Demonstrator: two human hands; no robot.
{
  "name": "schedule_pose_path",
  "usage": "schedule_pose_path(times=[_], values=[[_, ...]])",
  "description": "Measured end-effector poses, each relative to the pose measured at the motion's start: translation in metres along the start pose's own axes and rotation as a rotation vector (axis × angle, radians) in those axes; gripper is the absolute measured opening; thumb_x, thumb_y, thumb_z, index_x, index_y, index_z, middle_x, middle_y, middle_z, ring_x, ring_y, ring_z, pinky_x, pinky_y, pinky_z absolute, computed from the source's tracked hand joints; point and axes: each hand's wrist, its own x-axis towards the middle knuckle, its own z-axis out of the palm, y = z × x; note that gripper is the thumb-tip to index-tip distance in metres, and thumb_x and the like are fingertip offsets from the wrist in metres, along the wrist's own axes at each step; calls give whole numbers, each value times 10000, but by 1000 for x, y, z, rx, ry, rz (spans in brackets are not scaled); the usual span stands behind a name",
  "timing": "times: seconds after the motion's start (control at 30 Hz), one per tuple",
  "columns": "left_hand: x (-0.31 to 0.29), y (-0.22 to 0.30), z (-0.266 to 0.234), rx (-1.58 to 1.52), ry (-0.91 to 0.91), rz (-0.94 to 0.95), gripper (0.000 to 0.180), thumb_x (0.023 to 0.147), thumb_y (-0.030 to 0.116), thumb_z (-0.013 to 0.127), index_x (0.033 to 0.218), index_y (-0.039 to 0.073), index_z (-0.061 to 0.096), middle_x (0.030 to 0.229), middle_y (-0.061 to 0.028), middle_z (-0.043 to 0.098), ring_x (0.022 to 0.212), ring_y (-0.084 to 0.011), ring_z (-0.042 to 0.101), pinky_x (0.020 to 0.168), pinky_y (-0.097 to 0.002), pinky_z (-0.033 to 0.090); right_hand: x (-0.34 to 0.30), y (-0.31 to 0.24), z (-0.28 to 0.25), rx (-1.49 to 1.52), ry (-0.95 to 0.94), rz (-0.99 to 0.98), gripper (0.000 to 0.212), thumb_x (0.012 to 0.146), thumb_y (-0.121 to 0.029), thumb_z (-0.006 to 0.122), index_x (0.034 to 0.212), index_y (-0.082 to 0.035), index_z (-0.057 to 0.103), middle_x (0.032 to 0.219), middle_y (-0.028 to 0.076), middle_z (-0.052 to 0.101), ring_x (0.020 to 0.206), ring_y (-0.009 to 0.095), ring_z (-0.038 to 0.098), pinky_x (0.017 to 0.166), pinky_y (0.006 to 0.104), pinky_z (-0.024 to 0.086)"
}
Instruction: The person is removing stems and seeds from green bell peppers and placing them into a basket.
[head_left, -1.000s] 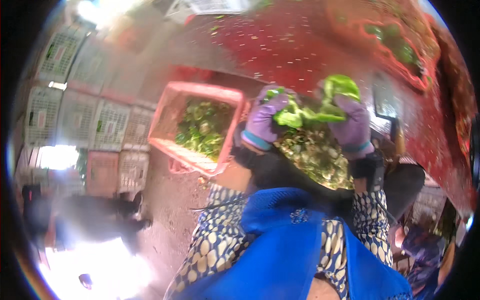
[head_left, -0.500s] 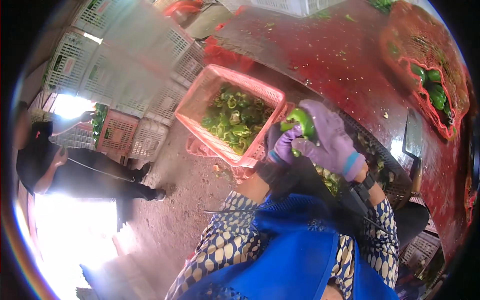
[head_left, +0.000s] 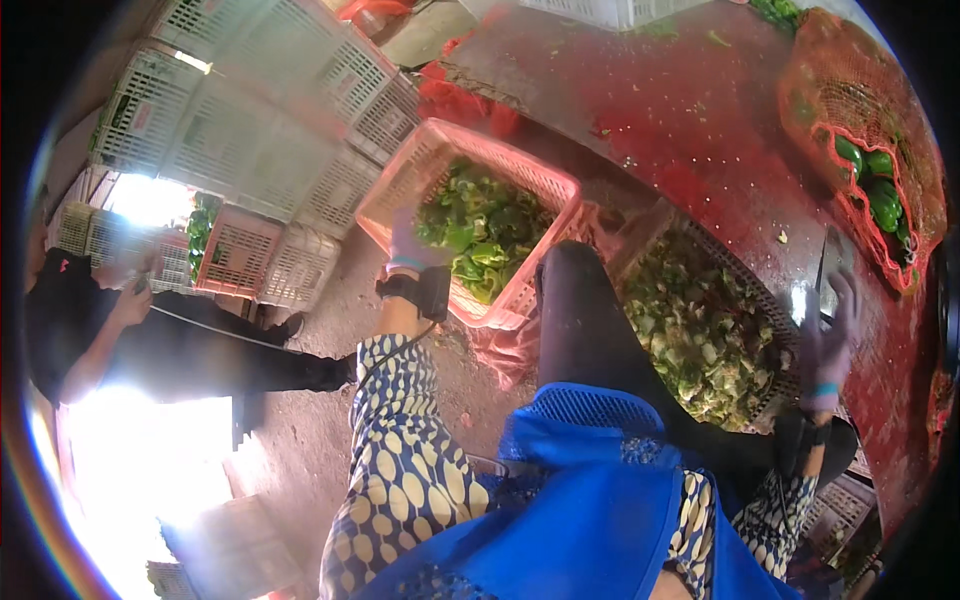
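Observation:
My left hand (head_left: 405, 242), in a purple glove, is over the left side of a pink plastic basket (head_left: 477, 140) holding cut green pepper pieces (head_left: 485, 225). Motion smears its fingers, so I cannot make out their pose. On the right, my right hand (head_left: 830, 330), gloved alike, reaches over the red table with its fingers apart. It is beside the knife (head_left: 824, 260), whose handle is hidden by the hand. Between my leg and the table stands a dark crate (head_left: 745, 275) of pale green pepper cores and scraps (head_left: 700, 330).
An orange mesh bag (head_left: 840, 90) with whole green peppers (head_left: 883, 205) lies on the red table (head_left: 690, 110). White crates (head_left: 240, 140) are stacked at the far left. Another person (head_left: 190, 335) in dark clothes stands at left, near a red crate (head_left: 240, 252).
My hands were together on a green pepper and have moved apart, left to the pink basket, right to the knife. The pepper is no longer seen between them. The core crate is now uncovered.

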Motion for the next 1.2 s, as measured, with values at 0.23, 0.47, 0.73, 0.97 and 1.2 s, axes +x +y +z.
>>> schedule_pose_path(times=[0.23,0.47,0.73,0.97,1.2], values=[[21,-40,32,43,115,-248,494,884,343,665,1267,61,528,1301,-129,515,1162,-361,526,944,-473,507,-42,139,-43,-471,-138,202,497,857,-226,668,1293,-28,535,1211,199,582,1115,342,585,927,417,469],[-11,-66,110,191,-193,-244,246,904,190,615,1129,89,609,979,-58,679,772,-189,632,646,-356,549,-25,161,-45,639,-234,622,418,811,-91,611,1210,27,576,903,13,608,747,99,571,673,232,461],[-53,-73,238,640,-711,284,209,913,136,663,1086,18,675,900,33,646,794,-55,555,704,-240,490,-36,118,-48,1009,73,572,260,758,-57,579,1017,-61,582,774,-6,557,620,98,532,544,235,424],[-93,-107,399,938,-1002,493,234,879,205,695,1039,34,700,1004,-120,702,902,-194,684,800,-340,549,-41,111,-46,985,249,540,160,822,-142,637,931,-38,585,680,19,559,530,121,525,476,266,424],[-111,-154,475,1016,-1199,738,311,860,321,671,1028,60,688,1039,-126,672,1043,-292,619,955,-414,460,-49,109,-31,874,391,471,139,821,-129,650,899,-42,574,680,12,565,524,112,528,471,270,418]])
